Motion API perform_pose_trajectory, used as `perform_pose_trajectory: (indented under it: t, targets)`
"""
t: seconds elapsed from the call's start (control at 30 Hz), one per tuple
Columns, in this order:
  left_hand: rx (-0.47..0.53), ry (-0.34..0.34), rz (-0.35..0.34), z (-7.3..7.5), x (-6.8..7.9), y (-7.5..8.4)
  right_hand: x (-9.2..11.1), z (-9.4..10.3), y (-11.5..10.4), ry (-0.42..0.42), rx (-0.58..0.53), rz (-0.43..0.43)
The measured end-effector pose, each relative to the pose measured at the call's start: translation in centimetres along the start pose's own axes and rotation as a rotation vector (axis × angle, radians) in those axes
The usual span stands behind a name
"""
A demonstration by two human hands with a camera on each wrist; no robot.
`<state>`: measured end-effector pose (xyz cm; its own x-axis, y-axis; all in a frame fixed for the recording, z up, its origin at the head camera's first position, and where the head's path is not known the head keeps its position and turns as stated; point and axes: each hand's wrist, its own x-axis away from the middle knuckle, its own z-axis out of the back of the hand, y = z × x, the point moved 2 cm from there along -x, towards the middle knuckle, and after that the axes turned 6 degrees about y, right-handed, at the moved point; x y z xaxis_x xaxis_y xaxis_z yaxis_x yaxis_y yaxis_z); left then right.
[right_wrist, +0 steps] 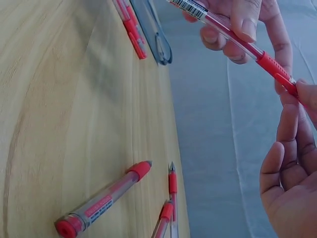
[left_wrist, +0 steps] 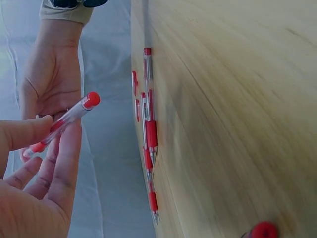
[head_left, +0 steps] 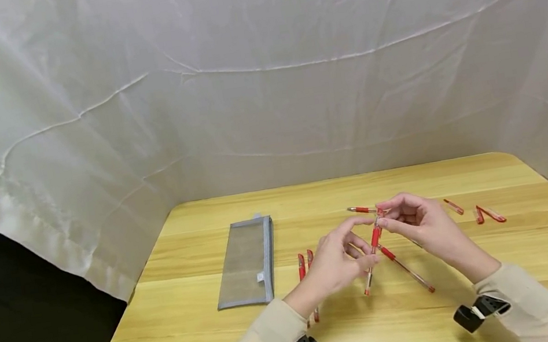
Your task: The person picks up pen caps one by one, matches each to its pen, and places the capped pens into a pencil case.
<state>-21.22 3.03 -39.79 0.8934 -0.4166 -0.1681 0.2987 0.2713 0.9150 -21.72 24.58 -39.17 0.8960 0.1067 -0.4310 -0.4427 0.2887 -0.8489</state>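
Table (head_left: 145,341), open along its left edge; pouch (head_left: 242,263); two pens (head_left: 302,269) partly hidden by the left hand (head_left: 338,258), its fingers pinching the barrel of a tilted red pen (head_left: 375,236) above the table; right hand (head_left: 421,227), fingers pinching that pen's upper end; caps (head_left: 479,216) toward the right edge

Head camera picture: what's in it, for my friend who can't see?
A person's left hand and right hand hold a red-and-clear pen over a wooden table. More pens lie around, a grey mesh pouch lies to the left, and small red caps lie to the right.
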Motion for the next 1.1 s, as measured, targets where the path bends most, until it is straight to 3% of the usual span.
perform_pose_trajectory:
  t: [0.4,0.87,1.1]
  targets:
    - [-0.068,-0.034,-0.023,0.5,0.0,-0.5,0.0,0.1,0.7,-0.082,0.011,-0.053]
    - [-0.072,-0.063,0.084,1.4,0.4,-1.6,0.4,0.9,1.6,-0.088,0.007,-0.107]
    - [-0.210,-0.055,0.152,2.1,1.1,-2.5,0.8,1.1,2.1,-0.097,0.019,-0.120]
